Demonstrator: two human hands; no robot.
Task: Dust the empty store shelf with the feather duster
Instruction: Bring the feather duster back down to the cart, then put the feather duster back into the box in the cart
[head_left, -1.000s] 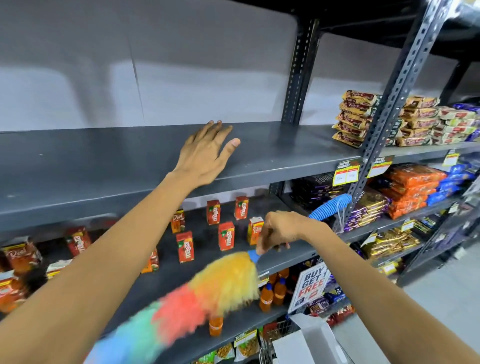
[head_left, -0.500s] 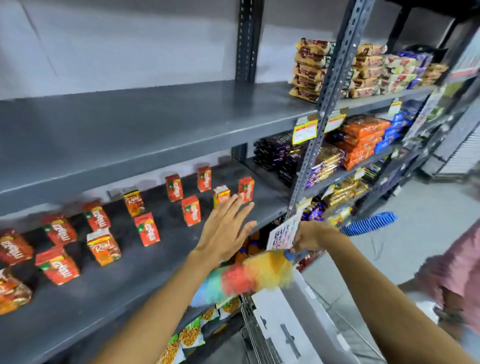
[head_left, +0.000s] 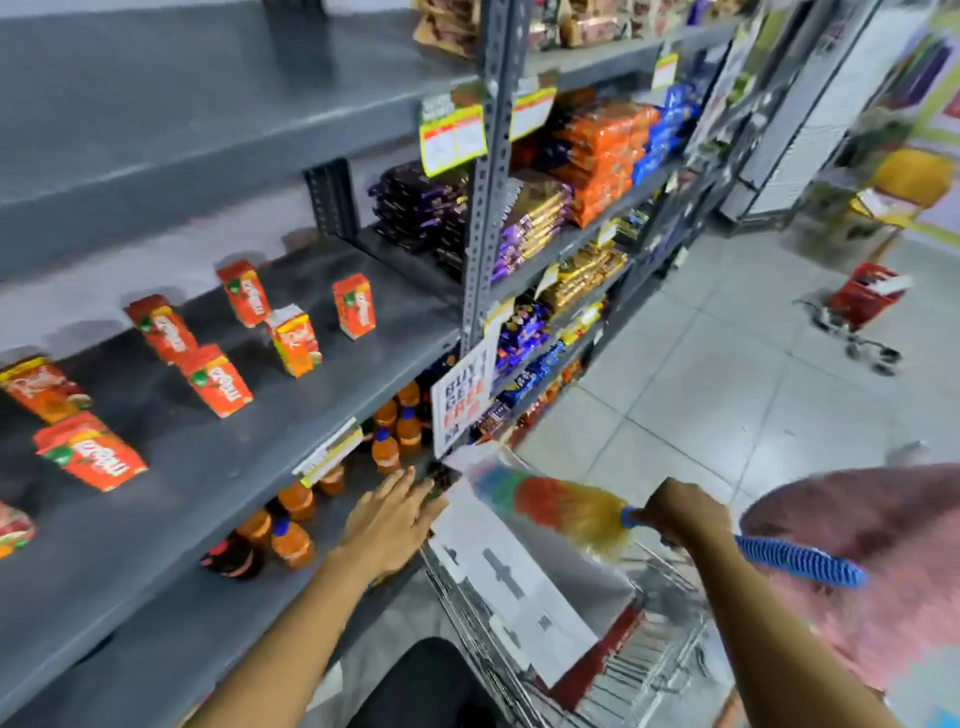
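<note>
The empty grey shelf (head_left: 197, 98) runs across the upper left, well above both hands. My right hand (head_left: 680, 512) is shut on the feather duster (head_left: 556, 504), whose multicoloured head points left over a wire cart and whose blue ribbed handle (head_left: 800, 561) sticks out to the right. My left hand (head_left: 389, 519) is open, fingers spread, palm down, low beside the front of the lower shelves and just left of the duster's head. Neither hand touches the empty shelf.
Orange juice cartons (head_left: 218, 379) stand on the shelf below, orange bottles (head_left: 387, 447) under that. Snack packets (head_left: 597, 156) fill the bay right of a perforated post (head_left: 485, 208). A wire cart (head_left: 597, 649) holding white cardboard sits below my hands. A red basket trolley (head_left: 862, 301) stands on the tiled floor.
My left hand has dropped from the empty shelf to well below it. The right hand and duster moved down and right, over the cart. The view swung down and right.
</note>
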